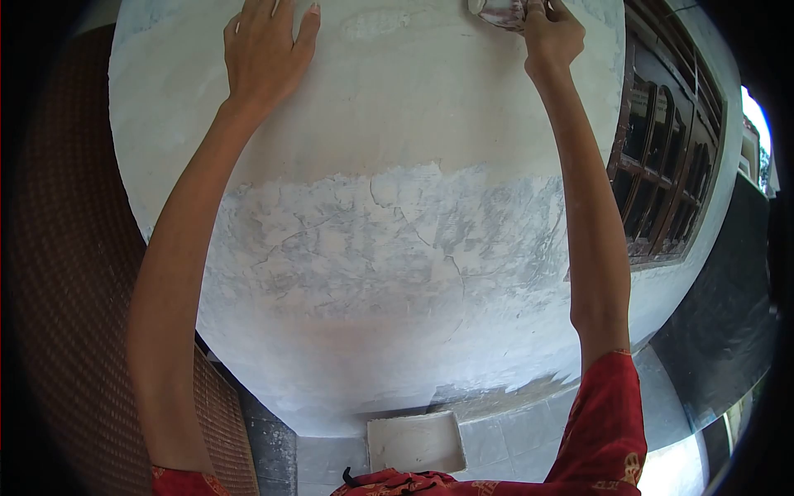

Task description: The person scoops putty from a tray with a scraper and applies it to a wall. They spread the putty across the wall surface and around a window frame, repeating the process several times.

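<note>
Flat against the pale wall (397, 124) at the upper left rests my left hand (269, 54), fingers apart and holding nothing; some fingertips run out of the frame. My right hand (554, 33) is at the upper right, its fingers closed round a whitish, smeared object (502, 11) that lies against the wall. The top of that object is cut off by the frame edge, so its kind is unclear. Below both hands the wall turns from smooth cream to a rough, cracked white and grey patch (397, 240).
A dark wooden window (662, 157) is set in the wall at the right. Woven brown matting (66, 248) stands at the left. A shallow tray (418, 442) with pale material sits on the grey tiled floor (504, 438) at the wall's foot. Black sheeting (719, 306) hangs right.
</note>
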Available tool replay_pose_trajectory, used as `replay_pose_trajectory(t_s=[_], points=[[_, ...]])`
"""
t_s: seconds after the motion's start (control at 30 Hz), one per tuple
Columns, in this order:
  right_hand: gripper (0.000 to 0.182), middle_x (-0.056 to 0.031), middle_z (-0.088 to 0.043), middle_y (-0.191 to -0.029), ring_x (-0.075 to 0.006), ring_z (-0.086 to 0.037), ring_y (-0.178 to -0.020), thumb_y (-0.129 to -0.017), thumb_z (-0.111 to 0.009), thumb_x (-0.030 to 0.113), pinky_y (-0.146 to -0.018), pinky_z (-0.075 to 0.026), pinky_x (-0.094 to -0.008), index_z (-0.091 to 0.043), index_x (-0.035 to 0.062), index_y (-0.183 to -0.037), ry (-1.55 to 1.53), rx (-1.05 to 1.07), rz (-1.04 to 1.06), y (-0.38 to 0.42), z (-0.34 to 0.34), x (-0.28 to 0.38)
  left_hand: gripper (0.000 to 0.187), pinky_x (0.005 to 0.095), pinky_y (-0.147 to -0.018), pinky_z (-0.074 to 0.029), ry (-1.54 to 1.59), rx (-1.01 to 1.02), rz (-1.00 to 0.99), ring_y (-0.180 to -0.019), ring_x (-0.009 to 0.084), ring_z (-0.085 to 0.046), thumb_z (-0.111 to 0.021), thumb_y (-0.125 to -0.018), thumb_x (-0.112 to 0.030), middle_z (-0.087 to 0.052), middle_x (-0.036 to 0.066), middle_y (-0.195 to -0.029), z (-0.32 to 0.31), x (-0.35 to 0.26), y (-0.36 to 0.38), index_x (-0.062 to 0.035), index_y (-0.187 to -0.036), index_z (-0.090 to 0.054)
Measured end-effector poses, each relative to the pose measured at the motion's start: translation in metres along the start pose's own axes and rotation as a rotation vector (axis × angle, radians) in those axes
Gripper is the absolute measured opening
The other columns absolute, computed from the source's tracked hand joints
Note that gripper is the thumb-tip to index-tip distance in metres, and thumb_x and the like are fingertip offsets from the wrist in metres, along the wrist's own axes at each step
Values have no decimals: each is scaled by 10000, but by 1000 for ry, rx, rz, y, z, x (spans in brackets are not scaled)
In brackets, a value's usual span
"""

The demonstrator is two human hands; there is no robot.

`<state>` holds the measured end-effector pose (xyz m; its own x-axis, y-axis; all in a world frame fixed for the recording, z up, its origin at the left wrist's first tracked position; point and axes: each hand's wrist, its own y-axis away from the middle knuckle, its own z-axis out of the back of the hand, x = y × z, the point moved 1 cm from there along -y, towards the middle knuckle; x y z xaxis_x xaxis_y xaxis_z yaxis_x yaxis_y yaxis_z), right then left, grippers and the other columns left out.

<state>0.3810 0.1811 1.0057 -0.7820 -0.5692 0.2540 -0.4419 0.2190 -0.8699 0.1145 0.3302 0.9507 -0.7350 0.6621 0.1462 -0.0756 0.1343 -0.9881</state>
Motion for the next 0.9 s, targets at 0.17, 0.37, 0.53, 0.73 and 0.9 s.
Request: replay_pose_trajectory(t_s=[0.17,0.37,0.53,0.73,0.9], points=[[296,-190,-752,-871,-170,-687,-759,-899,-659,65,-669,-513,-333,-720,2,-1182,164,108,112,12,-27,-6,555,528,-1201,-202,80,16,-12,-1497,396,-235,-525,-997,-213,-374,198,-1556,2,-7,4,31,-1478,-395],[236,-131,-747,-835,-169,-660,-723,-917,-622,21,-666,-514,-341,-751,13,-1113,-9,-30,39,3,-22,7,547,522,-1187,-228,35,-13,-78,-1489,397,-254,-541,-985,-200,-391,196,-1545,3,-3,9,32,-1464,-412],[250,-120,-738,-794,-165,-649,-713,-918,-568,5,-671,-516,-325,-741,-19,-1098,196,143,169,25,-34,8,542,525,-1181,-238,40,-36,-87,-1482,396,-268,-549,-980,-196,-401,202,-1536,0,-3,8,37,-1453,-421],[238,-121,-726,-785,-145,-634,-660,-923,-578,-16,-598,-503,-308,-737,-27,-1100,24,4,81,15,-18,5,543,525,-1190,-225,37,-19,-58,-1489,395,-257,-545,-981,-195,-392,204,-1542,0,3,11,39,-1454,-418],[255,-110,-721,-783,-121,-590,-644,-925,-603,-8,-593,-481,-306,-722,-30,-1150,219,54,134,18,-15,-5,544,524,-1198,-214,54,15,29,-1493,394,-250,-542,-983,-199,-393,197,-1544,0,-2,16,38,-1457,-420]])
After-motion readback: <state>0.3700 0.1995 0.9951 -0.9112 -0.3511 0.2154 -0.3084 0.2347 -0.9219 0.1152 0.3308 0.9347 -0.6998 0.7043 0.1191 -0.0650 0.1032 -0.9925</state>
